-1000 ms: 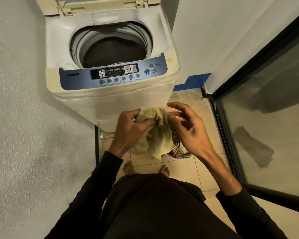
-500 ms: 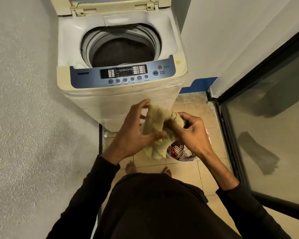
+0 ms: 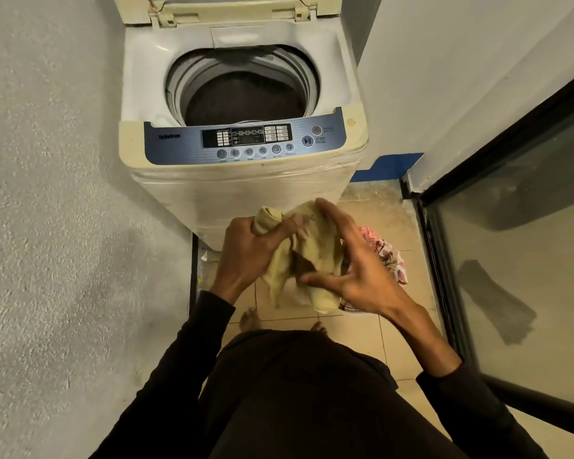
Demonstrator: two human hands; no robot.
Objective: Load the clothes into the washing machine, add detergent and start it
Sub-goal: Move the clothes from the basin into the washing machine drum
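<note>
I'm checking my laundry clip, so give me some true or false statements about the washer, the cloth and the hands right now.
1. The white top-loading washing machine has its lid up. True.
2. The pale yellow cloth lies inside the drum. False: it is in front of the machine, off the floor.
3. The left hand grips the cloth. True.
4. The right hand presses the start button. False: it is at the cloth, fingers spread.
5. Patterned clothes lie low beside the machine. True.

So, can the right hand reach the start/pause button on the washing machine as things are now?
Probably yes. The start/pause button sits uncovered on the front panel, with nothing between it and the right hand. That hand rests on the yellow cloth, though.
</note>
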